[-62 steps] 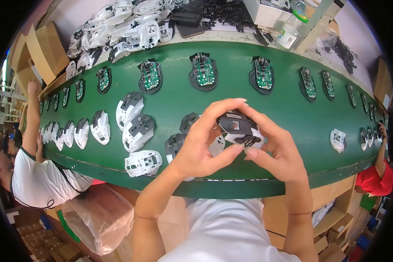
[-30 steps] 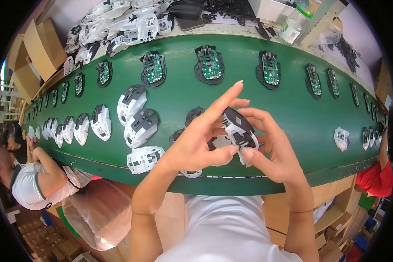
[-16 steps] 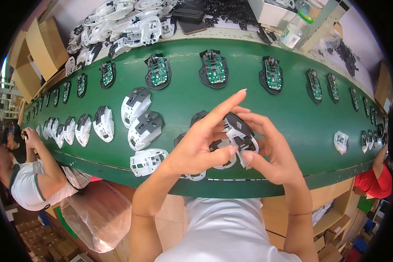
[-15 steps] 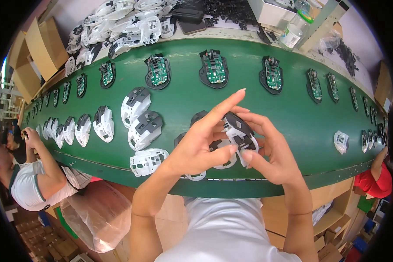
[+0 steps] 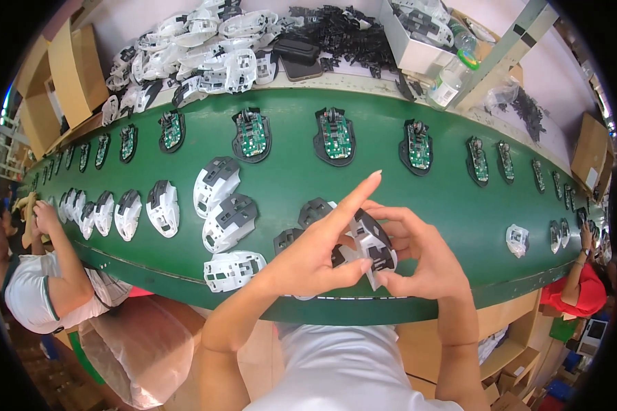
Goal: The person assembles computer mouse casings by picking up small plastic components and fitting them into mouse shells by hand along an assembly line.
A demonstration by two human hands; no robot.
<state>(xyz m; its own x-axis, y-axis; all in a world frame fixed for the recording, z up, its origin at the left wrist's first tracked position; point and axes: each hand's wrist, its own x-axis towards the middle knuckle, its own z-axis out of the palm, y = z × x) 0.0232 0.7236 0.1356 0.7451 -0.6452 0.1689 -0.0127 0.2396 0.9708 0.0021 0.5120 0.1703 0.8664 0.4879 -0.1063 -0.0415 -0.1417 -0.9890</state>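
Above the belt's near edge I hold a dark-grey and white mouse shell between both hands. My right hand grips it from the right, fingers curled over its far side and thumb at its lower end. The thumb of my left hand presses the shell's near left side, while that index finger points up and away, off the shell. Partly hidden behind my left hand lie more shells, one a dark-topped shell. Left of that hand are a white shell frame and two overlapping grey-and-white shells.
Mouse bases with green circuit boards line the far side of the green belt. White shells and black parts are heaped behind, near a glass jar. Co-workers sit at left and right.
The shell has turned slightly in my hands, its light inner side showing more. The view has shifted, so the belt sits lower. The right co-worker's hand now reaches shells on the belt.
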